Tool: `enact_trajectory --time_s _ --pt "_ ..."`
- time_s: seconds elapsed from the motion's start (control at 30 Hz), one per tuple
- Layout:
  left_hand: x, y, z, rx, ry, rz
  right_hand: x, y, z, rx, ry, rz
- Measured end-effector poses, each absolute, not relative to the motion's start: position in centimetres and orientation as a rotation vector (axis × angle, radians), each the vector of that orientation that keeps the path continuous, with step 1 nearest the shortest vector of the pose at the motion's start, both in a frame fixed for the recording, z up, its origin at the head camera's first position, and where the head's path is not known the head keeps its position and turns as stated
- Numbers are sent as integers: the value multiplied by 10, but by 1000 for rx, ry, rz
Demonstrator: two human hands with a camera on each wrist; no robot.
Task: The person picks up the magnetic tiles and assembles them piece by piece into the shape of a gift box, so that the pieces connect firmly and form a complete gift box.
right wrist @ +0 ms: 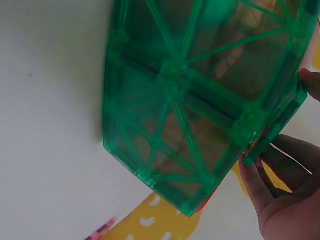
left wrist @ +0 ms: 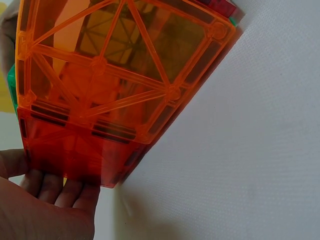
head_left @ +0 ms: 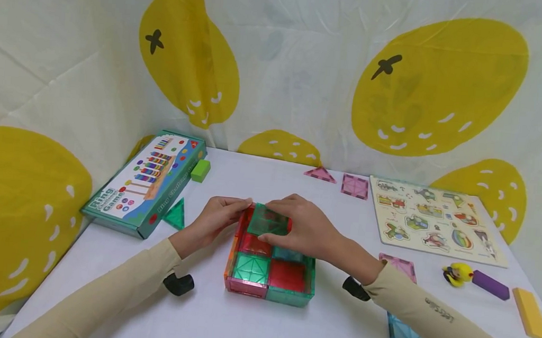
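A shallow box of translucent magnetic tiles (head_left: 270, 272) stands on the white table, with red, green and orange squares. My right hand (head_left: 302, 227) pinches a green square tile (head_left: 269, 220) lying over the box's far left cell. My left hand (head_left: 221, 215) holds the far left corner of the box beside that tile. In the left wrist view the orange side wall (left wrist: 115, 85) fills the frame, my fingers (left wrist: 60, 190) against its lower edge. In the right wrist view the green wall (right wrist: 200, 100) is close up, my fingertips (right wrist: 260, 175) at its corner.
A ring game box (head_left: 148, 183) with a green block (head_left: 200, 170) lies at the left, a green triangle tile (head_left: 175, 214) beside it. A picture puzzle board (head_left: 434, 219), a pink triangle (head_left: 320, 174), pink squares (head_left: 354, 186), a blue tile (head_left: 406, 333), a toy duck (head_left: 456, 274) and purple and yellow blocks (head_left: 509, 296) lie right.
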State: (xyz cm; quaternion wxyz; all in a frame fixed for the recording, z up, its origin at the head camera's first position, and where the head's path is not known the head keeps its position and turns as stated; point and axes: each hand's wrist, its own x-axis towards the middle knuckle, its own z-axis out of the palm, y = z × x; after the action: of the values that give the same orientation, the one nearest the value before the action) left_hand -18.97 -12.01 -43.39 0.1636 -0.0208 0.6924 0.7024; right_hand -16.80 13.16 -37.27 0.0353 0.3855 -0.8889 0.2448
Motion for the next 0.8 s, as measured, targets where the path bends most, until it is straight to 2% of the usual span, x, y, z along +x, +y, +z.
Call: enact_trajectory --time_s 0.8 --pt "-189 -121 -433 -83 1869 2034 -168 114 -377 1293 -2736 679"
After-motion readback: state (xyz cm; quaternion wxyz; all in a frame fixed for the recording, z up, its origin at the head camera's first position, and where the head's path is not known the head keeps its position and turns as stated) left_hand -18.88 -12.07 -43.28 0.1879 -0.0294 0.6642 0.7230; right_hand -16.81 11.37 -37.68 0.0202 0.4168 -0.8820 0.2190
